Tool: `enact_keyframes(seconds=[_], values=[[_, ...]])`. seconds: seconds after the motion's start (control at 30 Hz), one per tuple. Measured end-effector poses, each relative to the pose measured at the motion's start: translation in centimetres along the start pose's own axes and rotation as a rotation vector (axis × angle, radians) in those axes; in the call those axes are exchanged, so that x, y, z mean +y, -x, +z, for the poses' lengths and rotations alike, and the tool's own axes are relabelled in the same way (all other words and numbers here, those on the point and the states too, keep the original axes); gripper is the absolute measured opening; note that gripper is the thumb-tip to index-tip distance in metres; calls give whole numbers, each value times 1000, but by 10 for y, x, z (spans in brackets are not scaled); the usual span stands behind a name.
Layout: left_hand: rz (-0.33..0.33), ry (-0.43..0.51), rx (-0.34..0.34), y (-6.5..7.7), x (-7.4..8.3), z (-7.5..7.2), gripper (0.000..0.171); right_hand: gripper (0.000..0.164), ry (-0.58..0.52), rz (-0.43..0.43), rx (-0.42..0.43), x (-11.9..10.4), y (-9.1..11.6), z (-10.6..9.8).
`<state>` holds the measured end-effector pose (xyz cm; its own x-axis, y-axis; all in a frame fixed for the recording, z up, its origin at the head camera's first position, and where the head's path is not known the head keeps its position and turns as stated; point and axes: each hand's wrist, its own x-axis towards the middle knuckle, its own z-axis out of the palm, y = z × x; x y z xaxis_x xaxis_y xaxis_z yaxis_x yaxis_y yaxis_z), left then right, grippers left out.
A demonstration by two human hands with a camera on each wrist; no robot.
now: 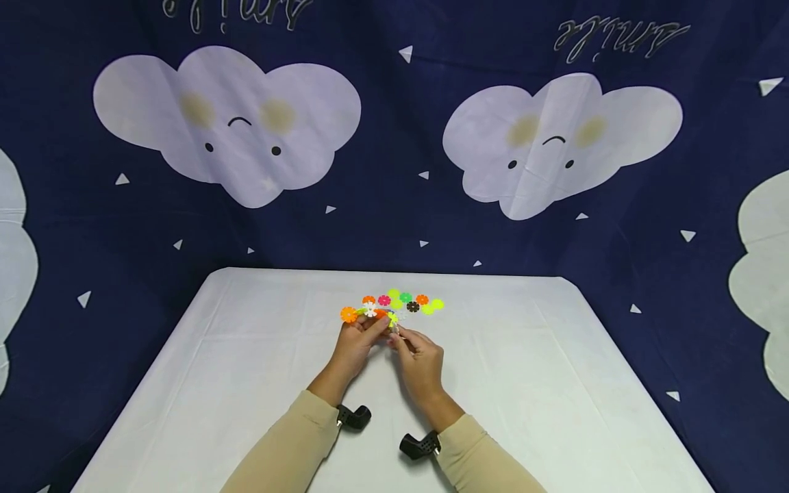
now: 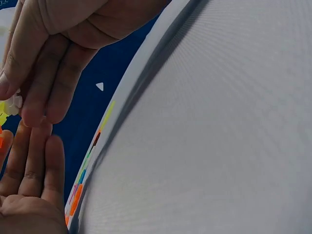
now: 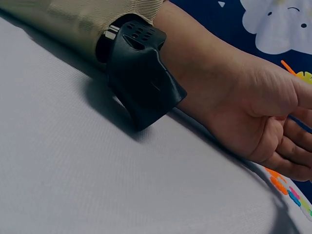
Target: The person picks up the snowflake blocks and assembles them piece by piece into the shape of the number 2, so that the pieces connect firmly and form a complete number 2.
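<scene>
Above the white-covered table (image 1: pixel 511 383), my two hands are meeting near the middle and working on a joined chain of flower-shaped plastic pieces. My left hand (image 1: pixel 354 346) is pinching the chain between thumb and fingers; an orange piece (image 1: pixel 348 314) is sticking out at its left end, and a white piece (image 1: pixel 370 309) is standing next along. My right hand (image 1: pixel 422 359) is closing its fingertips on a small pale piece (image 2: pixel 14 104), just beside a yellow piece (image 1: pixel 392 320) at the chain's right end; where these two are joining is too small to tell. Just beyond my fingers, the table is carrying a loose cluster: a pink piece (image 1: pixel 384 300), a green piece (image 1: pixel 405 297), a dark piece (image 1: pixel 412 307), plus several orange and yellow ones. My beige sleeves (image 1: pixel 290 438) are ending at black wrist cameras (image 1: pixel 420 446). Behind the table, a navy backdrop (image 1: pixel 394 226) is showing pale upside-down clouds (image 1: pixel 228 123).
</scene>
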<state>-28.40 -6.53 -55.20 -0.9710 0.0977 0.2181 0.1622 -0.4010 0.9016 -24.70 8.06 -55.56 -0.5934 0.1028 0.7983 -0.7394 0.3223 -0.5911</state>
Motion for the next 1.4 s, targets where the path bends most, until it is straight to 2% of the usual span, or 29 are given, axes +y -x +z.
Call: enact_keyframes(seconds=[0.13,0.33,0.43,0.53,0.67,0.77,0.97,1.07,1.2,1.3,1.4], values=[[-42,-37,-15,1,1,-1,17,22,45,-30,-15,1,0,-2],[-152,7,42,3,5,1,21,21,37,-34,-43,3,0,-3],[-179,32,11,2,4,0,13,21,68,-49,-34,4,0,-3],[-188,5,-48,2,4,-1,6,21,113,-69,-19,5,-1,-3],[-184,-52,-92,1,5,-2,11,19,145,-78,-15,7,0,-3],[-181,-78,-91,2,5,-2,15,17,146,-69,-22,8,1,-3],[-160,-107,11,2,4,-2,17,19,123,-46,-63,11,2,-2],[-120,-81,62,0,4,-2,17,21,125,-19,-95,10,3,-2],[-61,-53,103,-3,6,-3,16,25,145,64,-166,9,2,-2],[-42,-65,126,-5,6,-5,17,27,184,120,-225,10,1,-2],[-26,-75,151,-6,7,-7,19,29,248,141,-292,12,-2,0]])
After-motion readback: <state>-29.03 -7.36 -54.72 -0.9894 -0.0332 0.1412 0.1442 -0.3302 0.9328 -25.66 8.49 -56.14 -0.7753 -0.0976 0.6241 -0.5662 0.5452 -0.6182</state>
